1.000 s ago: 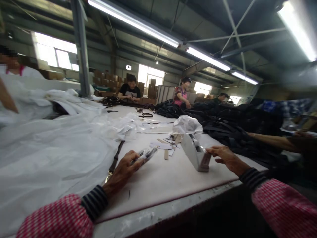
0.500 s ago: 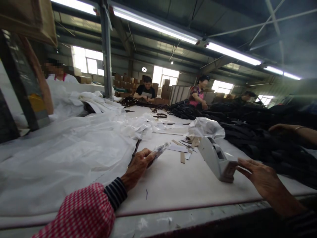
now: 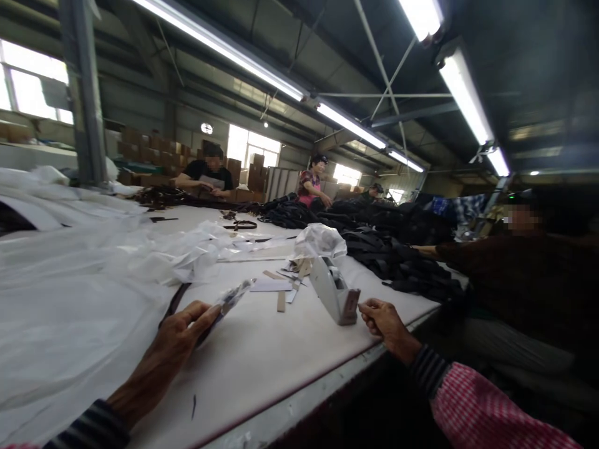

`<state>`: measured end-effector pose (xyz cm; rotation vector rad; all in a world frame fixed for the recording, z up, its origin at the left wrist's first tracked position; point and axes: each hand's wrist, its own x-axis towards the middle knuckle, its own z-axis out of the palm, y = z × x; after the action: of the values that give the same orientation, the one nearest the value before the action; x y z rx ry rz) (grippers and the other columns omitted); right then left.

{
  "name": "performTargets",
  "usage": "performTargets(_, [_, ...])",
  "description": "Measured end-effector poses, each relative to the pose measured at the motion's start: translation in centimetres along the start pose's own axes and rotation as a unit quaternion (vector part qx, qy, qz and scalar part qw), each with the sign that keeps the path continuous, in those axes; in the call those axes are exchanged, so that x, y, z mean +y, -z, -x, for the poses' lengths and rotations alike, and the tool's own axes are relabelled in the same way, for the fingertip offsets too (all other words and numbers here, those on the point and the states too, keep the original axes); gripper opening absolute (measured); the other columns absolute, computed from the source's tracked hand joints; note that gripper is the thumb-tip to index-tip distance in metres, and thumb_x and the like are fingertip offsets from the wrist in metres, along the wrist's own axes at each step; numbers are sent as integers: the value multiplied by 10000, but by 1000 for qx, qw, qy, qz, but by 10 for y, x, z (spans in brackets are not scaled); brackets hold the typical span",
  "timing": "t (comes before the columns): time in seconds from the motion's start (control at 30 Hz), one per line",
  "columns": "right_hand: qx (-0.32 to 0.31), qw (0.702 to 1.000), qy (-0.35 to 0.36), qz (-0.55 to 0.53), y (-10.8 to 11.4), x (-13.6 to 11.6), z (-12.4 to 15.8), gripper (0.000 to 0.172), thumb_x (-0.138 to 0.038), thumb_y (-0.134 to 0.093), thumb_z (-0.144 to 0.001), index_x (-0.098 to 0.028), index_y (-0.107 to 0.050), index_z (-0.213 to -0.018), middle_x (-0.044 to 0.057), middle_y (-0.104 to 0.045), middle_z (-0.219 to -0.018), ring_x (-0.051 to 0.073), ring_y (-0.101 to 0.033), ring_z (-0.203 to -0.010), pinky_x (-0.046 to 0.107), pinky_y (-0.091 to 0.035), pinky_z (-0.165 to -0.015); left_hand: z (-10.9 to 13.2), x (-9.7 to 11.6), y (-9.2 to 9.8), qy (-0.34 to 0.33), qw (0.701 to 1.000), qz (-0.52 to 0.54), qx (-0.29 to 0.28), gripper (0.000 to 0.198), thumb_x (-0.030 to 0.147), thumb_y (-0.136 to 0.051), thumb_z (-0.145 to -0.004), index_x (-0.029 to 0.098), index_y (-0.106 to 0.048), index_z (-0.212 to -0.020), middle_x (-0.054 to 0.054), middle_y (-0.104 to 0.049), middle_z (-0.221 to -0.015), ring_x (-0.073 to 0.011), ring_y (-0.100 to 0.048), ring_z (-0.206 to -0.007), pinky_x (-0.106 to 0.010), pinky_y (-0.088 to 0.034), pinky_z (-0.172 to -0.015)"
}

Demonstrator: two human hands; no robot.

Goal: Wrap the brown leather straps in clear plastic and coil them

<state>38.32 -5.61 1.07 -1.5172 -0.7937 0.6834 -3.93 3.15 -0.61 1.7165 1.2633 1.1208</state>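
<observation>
- The left hand grips a plastic-wrapped packet, left of the tape dispenser on the table.
- The right hand, fingertips pinched together, is just beside the tape dispenser; whether it holds anything is unclear.

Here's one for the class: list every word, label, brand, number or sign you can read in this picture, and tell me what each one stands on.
No text can be read.
Tape dispenser: faint marks on its front end, too small and blurred to read.
Wall clock: numbers too small to read.
Packet in the left hand: no lettering can be made out.
Cardboard boxes: too far and blurred.
</observation>
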Motion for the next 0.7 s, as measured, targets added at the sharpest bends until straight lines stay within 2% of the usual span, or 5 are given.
performTargets(0.1, [-27, 999, 20, 33, 6, -2, 18, 417, -414, -877, -583, -169, -539, -576, -33, -499, -494, 60, -358, -400, 173, -206, -368, 4, 4, -1, -10, 999, 1, -36, 503, 691, -493, -892, 211, -595, -781, 10, -552, -788, -200, -512, -761, -298, -386, -692])
performTargets(0.2, [-115, 991, 61, 41, -11, -12, 43, 437, -499, -849, -685, -170, -565, -634, -41, -495, -558, 62, -351, -438, 193, -240, -404, 6, 8, -5, -48, 998, -19, -31, 438, 615, -510, -914, 206, -588, -779, 4, -553, -809, -206, -524, -793, -316, -379, -724])
performTargets(0.37, [-273, 960, 46, -50, -99, -30, 89, 412, -496, -847, -751, -173, -591, -740, -42, -483, -580, 69, -341, -464, 209, -225, -420, 10, 6, -12, -109, 993, -44, -20, 331, 480, -524, -937, 200, -574, -767, -15, -541, -853, -214, -522, -855, -330, -384, -764])
performTargets(0.5, [-340, 929, 28, -140, -174, -28, 118, 377, -467, -814, -804, -177, -579, -751, -42, -492, -587, 67, -349, -473, 206, -237, -430, 13, 4, -14, -115, 992, -43, -14, 340, 495, -541, -943, 201, -563, -773, -18, -538, -872, -216, -518, -881, -341, -392, -805])
performTargets(0.7, [-339, 928, 34, -149, -224, -14, 116, 356, -437, -780, -840, -170, -568, -738, -34, -526, -616, 59, -354, -482, 203, -249, -452, 11, -1, -14, -117, 992, -44, 4, 312, 474, -550, -945, 204, -564, -790, -24, -540, -882, -222, -516, -889, -351, -403, -820])
